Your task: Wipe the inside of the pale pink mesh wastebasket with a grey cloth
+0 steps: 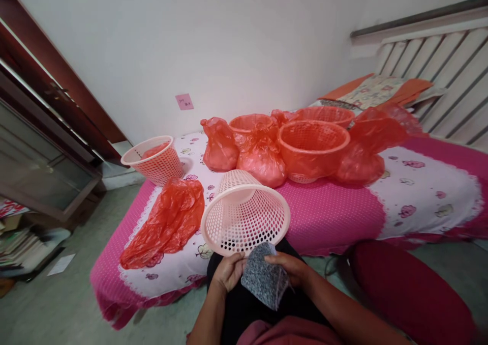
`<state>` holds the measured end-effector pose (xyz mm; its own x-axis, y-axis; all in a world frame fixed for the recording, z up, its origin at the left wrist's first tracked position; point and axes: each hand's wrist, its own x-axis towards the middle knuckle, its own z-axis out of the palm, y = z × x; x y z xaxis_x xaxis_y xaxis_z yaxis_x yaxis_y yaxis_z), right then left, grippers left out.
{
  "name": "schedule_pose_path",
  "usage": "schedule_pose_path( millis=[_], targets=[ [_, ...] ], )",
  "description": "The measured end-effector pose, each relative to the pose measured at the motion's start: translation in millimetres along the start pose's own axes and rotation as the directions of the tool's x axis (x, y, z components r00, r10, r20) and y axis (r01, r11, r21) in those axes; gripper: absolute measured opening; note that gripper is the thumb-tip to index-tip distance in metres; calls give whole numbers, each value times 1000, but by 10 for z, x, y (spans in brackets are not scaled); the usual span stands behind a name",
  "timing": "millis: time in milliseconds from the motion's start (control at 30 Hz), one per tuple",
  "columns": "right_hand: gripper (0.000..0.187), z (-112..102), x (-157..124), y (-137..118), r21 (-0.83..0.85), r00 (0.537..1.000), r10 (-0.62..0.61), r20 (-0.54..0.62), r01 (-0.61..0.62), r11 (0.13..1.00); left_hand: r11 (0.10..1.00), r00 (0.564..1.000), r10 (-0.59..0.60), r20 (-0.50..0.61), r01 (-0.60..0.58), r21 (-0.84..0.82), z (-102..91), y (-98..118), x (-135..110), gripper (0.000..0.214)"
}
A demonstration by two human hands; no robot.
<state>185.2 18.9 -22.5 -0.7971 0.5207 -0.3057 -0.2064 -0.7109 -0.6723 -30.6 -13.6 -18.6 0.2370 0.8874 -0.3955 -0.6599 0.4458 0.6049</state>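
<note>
Nearest to me, over the seated person's lap, both hands are closed on a grey speckled bag (265, 281). The left hand (229, 271) pinches its upper left edge and the right hand (290, 267) its upper right, so each grip is narrow and holds the bag. The bag hangs flat and unopened between them, its long axis running from the grip down toward the lap and slanting a little right. Just beyond the grip, a bare pink basket (244, 218) lies tipped on its side at the edge of the bed (324, 218). Its wide mouth faces the hands and its narrow base points away toward the wall. Left of the grip a loose red bag (165, 223) lies flat on the cover. Farther left, a second pink basket (156, 162) stands upright with red plastic inside. Well beyond the grip, several lined baskets (312, 146) and stuffed red bags (263, 159) crowd together. By my reckoning the far baskets are done, while the near one has no liner yet.
</note>
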Motion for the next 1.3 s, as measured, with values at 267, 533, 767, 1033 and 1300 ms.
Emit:
schedule_pose_path(
  millis=[267,533,767,1033,1300],
  targets=[
    [55,47,4,3,25,999,20,41,-21,999,999,1000,22,-21,-21,48,128,18,-44,36],
    [60,83,8,4,11,995,15,95,-16,1000,1000,1000,-18,6,18,2,110,1,-43,31],
    [56,245,-31,-36,-47,994,-38,100,43,998,1000,1000,2,-17,-2,24,26,9,-52,24],
    [48,597,489,-600,-331,787,-544,-292,450,829,998,999,47,-6,-47,38,-54,-8,-17,26],
    [58,378,1334,-1168,-853,449,-851,-273,295,430,996,999,46,20,-48,73,-75,1,-8,27]
  ],
)
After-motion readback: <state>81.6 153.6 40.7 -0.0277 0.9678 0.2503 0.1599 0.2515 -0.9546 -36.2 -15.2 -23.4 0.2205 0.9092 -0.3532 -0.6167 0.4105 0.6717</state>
